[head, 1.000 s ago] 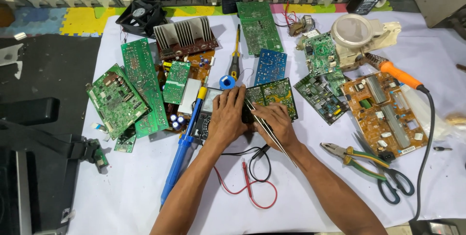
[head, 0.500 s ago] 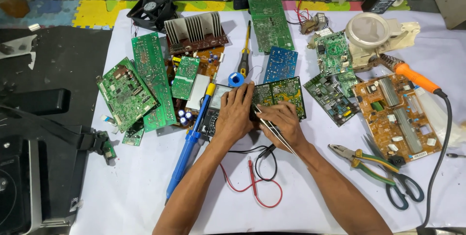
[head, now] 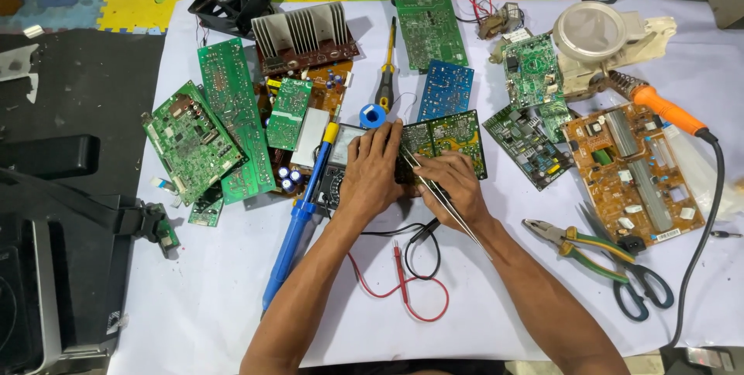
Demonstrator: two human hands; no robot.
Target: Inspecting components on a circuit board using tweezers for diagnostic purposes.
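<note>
White cloth (head: 232, 297) covers the bench, with a black mat to its left and coloured foam tiles along the far edge. Flat green boards (head: 190, 142) with small soldered parts lie at the left, beside a finned metal heatsink (head: 304, 34) and a long blue desoldering pump (head: 298, 224). At the centre the left hand (head: 370, 177) lies flat, fingers spread narrowly, pressing on the near left part of a dark green circuit board (head: 446, 136) and partly covering a grey meter (head: 337, 159) beneath it. The board is rectangular, glossy, dotted with yellow marks, and lies flat just beyond both hands. The right hand (head: 452, 183) pinches thin steel tweezers (head: 442, 198), whose tips reach toward the board's near edge between the two hands. Red and black probe leads (head: 403, 282) curl below the wrists. Farther right lie a brown board (head: 635, 170), an orange-handled soldering iron (head: 659, 105), pliers (head: 570, 242) and scissors (head: 628, 282).
</note>
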